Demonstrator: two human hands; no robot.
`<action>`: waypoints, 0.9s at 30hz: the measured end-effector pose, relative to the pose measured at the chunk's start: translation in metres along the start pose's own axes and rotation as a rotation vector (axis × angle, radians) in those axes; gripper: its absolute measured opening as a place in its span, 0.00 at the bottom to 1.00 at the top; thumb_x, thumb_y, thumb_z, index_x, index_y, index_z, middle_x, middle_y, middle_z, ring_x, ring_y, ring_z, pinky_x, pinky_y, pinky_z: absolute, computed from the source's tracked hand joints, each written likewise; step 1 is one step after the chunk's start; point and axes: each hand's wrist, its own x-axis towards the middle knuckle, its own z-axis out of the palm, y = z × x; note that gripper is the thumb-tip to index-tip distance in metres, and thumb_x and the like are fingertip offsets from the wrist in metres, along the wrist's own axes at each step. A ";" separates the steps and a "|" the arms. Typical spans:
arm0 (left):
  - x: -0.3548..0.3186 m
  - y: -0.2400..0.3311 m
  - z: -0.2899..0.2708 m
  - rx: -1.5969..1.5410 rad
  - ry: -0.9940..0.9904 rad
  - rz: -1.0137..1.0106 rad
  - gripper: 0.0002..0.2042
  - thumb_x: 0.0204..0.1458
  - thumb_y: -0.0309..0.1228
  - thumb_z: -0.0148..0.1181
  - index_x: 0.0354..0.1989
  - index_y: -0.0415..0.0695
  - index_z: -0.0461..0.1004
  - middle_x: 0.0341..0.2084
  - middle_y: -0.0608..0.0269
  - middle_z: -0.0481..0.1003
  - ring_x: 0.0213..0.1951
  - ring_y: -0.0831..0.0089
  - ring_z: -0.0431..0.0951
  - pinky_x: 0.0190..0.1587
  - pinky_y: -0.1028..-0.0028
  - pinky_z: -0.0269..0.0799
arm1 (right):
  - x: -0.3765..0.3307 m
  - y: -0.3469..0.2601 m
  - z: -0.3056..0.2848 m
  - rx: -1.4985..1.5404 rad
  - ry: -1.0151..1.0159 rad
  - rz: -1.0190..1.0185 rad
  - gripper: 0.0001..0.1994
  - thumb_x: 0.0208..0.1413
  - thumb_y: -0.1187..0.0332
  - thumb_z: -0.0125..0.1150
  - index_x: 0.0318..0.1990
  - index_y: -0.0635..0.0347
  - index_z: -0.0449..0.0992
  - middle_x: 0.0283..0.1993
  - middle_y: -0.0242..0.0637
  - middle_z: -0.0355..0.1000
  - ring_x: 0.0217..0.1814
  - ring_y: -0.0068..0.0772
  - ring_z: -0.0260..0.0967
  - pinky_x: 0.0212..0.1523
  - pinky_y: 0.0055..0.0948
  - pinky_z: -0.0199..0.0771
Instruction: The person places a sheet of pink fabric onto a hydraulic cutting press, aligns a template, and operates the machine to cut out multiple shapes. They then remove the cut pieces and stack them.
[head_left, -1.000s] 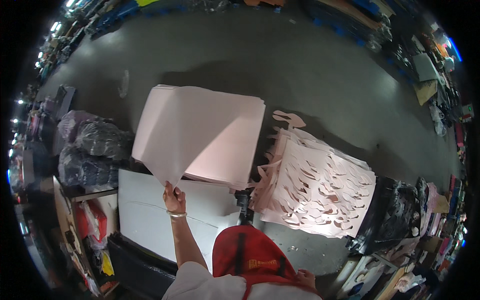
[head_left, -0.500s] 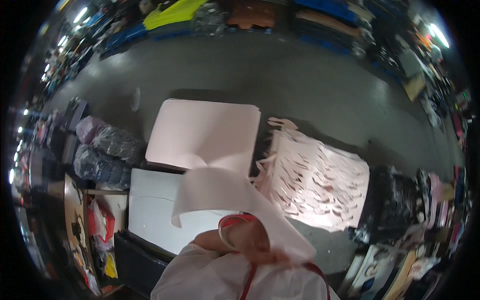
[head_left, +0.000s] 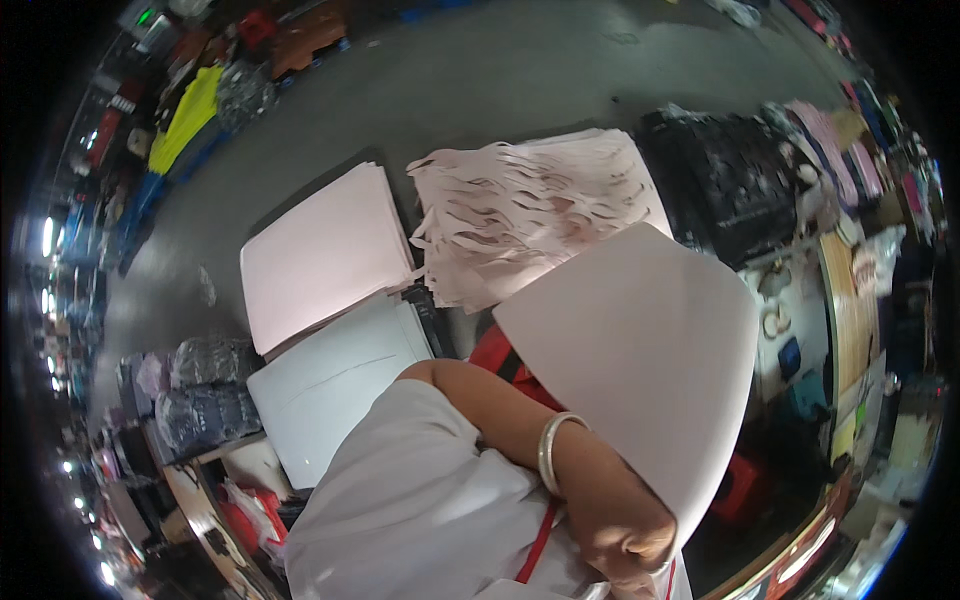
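A large pale pink sheet (head_left: 650, 340) stands tilted and slightly curved in front of my body at the right. My left hand (head_left: 625, 540), with a light bangle (head_left: 548, 450) on its wrist, is closed on the sheet's lower edge. The left forearm crosses in front of my white clothing. My right hand is out of sight. Further off lie a neat stack of pink sheets (head_left: 325, 260) and, to its right, a pile of pink sheets with wavy cut slits (head_left: 530, 205). A white board (head_left: 340, 375) with a dark line lies nearer, at the left.
Black plastic-wrapped goods (head_left: 715, 180) stand right of the slit pile. Wrapped bundles (head_left: 205, 385) lie at the left. A wooden table edge (head_left: 850, 310) runs along the right, and grey floor (head_left: 480, 80) stretches beyond the stacks.
My view has turned to the right, so the stacks appear further left. The held sheet has swung from above the white board to the right, and its bend has flattened out.
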 end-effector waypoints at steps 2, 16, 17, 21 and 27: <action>0.026 -0.020 -0.001 -0.059 -0.103 0.002 0.18 0.58 0.28 0.52 0.15 0.32 0.67 0.10 0.51 0.65 0.15 0.66 0.63 0.22 0.68 0.62 | -0.013 -0.010 -0.023 0.090 0.060 -0.041 0.22 0.55 0.59 0.54 0.50 0.69 0.70 0.42 0.46 0.73 0.43 0.33 0.71 0.44 0.31 0.69; 0.215 -0.156 -0.051 -0.613 -0.626 -0.268 0.24 0.61 0.38 0.44 0.15 0.39 0.75 0.13 0.66 0.76 0.16 0.85 0.75 0.21 0.86 0.64 | -0.056 -0.038 -0.087 0.775 0.410 -0.438 0.27 0.54 0.53 0.55 0.54 0.67 0.67 0.48 0.48 0.70 0.50 0.38 0.68 0.51 0.37 0.66; 0.231 -0.166 -0.053 -0.666 -0.655 -0.252 0.24 0.61 0.39 0.45 0.15 0.39 0.76 0.13 0.66 0.76 0.17 0.84 0.75 0.22 0.86 0.65 | -0.056 -0.039 -0.089 0.818 0.438 -0.466 0.28 0.54 0.53 0.55 0.54 0.67 0.66 0.49 0.48 0.70 0.50 0.38 0.67 0.51 0.38 0.66; 0.295 -0.201 -0.054 -0.849 -0.879 -0.300 0.22 0.60 0.39 0.47 0.18 0.41 0.77 0.14 0.65 0.77 0.19 0.80 0.78 0.25 0.86 0.72 | -0.057 -0.049 -0.095 0.989 0.524 -0.579 0.29 0.53 0.51 0.55 0.56 0.66 0.66 0.51 0.49 0.69 0.52 0.39 0.67 0.53 0.39 0.65; 0.364 -0.252 -0.002 -0.942 -1.201 -0.124 0.20 0.59 0.28 0.53 0.13 0.36 0.72 0.11 0.59 0.73 0.14 0.73 0.72 0.16 0.74 0.64 | -0.075 -0.049 -0.094 1.324 0.530 -0.817 0.32 0.53 0.49 0.56 0.57 0.65 0.64 0.54 0.50 0.68 0.55 0.41 0.65 0.56 0.42 0.63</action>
